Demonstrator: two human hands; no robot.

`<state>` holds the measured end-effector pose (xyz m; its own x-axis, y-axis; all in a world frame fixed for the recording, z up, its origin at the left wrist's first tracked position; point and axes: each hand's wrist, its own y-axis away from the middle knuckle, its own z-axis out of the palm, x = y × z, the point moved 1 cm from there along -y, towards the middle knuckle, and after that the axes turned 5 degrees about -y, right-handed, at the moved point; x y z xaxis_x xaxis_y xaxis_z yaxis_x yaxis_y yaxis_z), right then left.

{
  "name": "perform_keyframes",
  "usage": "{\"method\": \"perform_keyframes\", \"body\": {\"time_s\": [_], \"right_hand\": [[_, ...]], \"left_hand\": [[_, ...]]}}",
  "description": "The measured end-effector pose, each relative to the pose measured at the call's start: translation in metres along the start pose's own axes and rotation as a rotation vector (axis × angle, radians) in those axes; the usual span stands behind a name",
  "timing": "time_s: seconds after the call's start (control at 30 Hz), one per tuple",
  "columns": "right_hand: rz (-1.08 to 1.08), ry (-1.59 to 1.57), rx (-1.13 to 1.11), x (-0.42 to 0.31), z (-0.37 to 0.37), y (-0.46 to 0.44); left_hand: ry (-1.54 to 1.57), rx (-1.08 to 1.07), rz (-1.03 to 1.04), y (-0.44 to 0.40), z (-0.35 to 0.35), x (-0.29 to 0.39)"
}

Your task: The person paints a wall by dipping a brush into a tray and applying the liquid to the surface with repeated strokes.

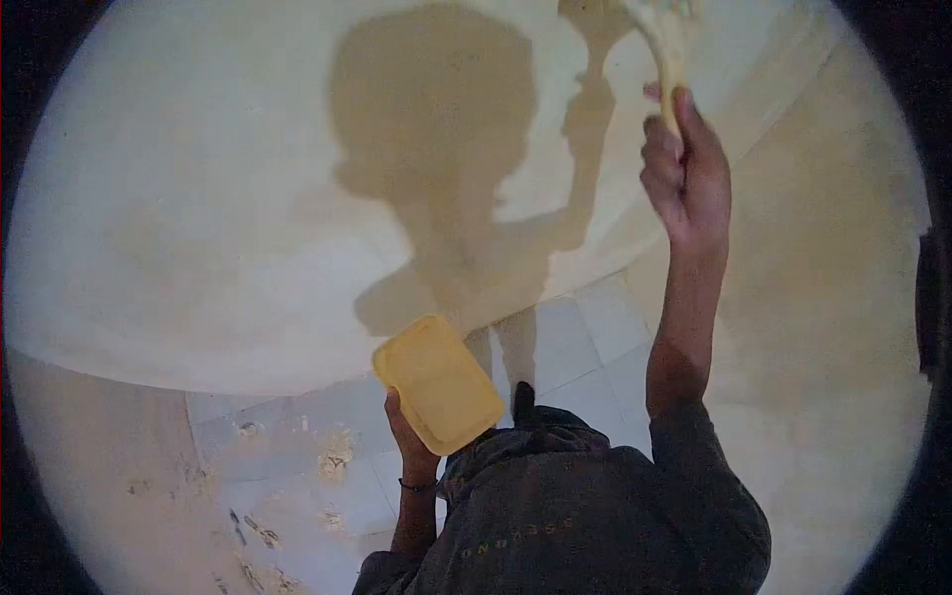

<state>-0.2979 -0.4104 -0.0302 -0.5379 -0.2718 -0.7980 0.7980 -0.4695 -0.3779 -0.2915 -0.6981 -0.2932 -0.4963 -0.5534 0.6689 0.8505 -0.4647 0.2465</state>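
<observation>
Raised against the wall [228,198], my right hand [686,174] is closed around the handle of a paintbrush [668,55]. The brush looks coated in cream paint, and its head is slightly blurred at the top edge of the view. Whether its bristles touch the wall I cannot tell. Low in front of my body, my left hand [412,441] grips a shallow rectangular plastic tub [405,339] by its side. The tub is tilted and pale yellow inside; how much paint it contains is unclear. Most of the left fingers are hidden under it.
My shadow [436,109] falls across the pale wall. Below lies a light tiled floor [367,486] with crumbly debris [337,451] and several small dark pieces [260,531] at the lower left. A dark object [927,302] stands at the far right edge.
</observation>
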Motion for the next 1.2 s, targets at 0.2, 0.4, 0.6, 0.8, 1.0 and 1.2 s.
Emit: {"method": "perform_keyframes", "body": {"time_s": [0.2, 0.4, 0.6, 0.8, 1.0, 1.2], "right_hand": [[0.01, 0.012, -0.115, 0.032, 0.013, -0.055], [0.3, 0.083, -0.096, 0.066, -0.021, -0.059], [0.641, 0.229, -0.18, 0.154, -0.16, -0.02], [0.881, 0.169, -0.086, 0.245, -0.239, 0.049], [1.172, -0.393, 0.411, 0.36, -0.362, 0.1], [1.086, -0.438, 0.621, 0.348, -0.401, 0.109]], "left_hand": [[0.064, 0.154, 0.043, 0.003, 0.014, 0.018], [0.2, 0.148, 0.14, -0.019, 0.053, 0.031], [-0.337, 0.34, 0.353, -0.07, 0.107, -0.047], [0.099, 0.268, 0.28, -0.071, 0.159, -0.07], [0.013, 0.344, 0.27, -0.092, 0.13, -0.121], [0.011, 0.243, 0.128, -0.107, 0.1, -0.129]]}}
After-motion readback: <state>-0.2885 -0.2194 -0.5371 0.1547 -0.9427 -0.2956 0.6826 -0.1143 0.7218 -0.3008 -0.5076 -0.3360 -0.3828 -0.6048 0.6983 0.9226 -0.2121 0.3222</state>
